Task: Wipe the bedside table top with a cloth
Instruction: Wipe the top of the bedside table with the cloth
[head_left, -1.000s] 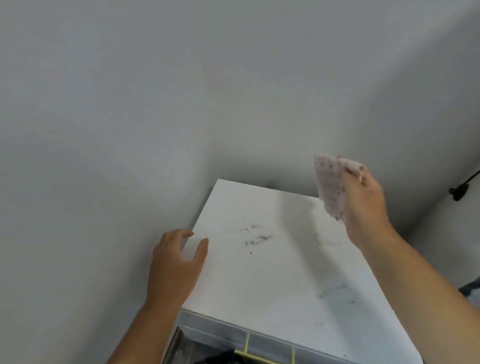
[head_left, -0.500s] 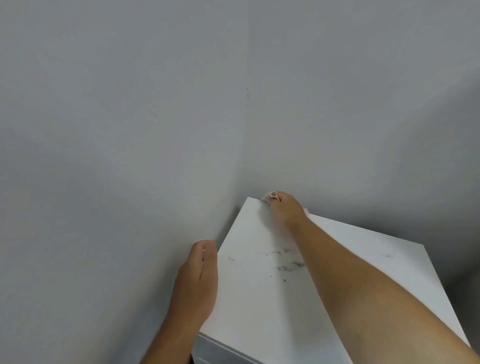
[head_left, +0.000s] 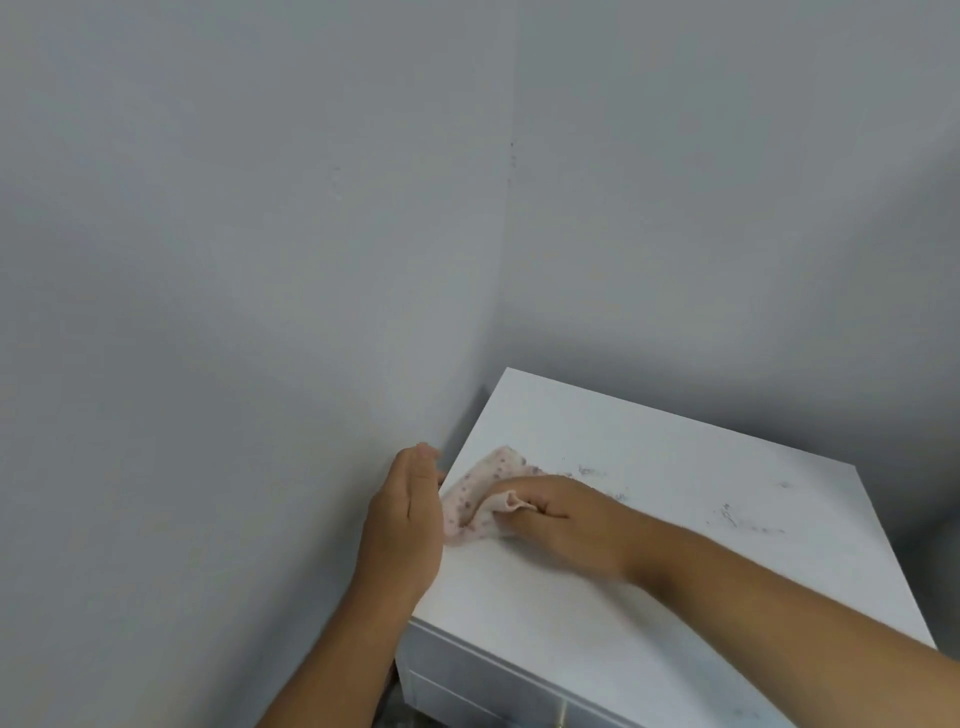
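The white bedside table (head_left: 649, 457) stands in a corner between two grey walls. Dark dust smudges (head_left: 727, 514) lie on its top towards the right. A pink spotted cloth (head_left: 478, 493) lies crumpled on the top near the left edge. My right hand (head_left: 561, 514) presses down on the cloth and grips a fold of it. My left hand (head_left: 408, 525) is held flat and upright against the table's left edge, fingers together, touching the cloth's left end.
Grey walls (head_left: 260, 312) close in on the left and behind the table. A drawer front (head_left: 467, 686) with a brass handle (head_left: 562, 719) shows at the bottom edge.
My right hand has drawn the cloth from the far left corner back along the left edge to my left hand. The left hand stays at that edge.
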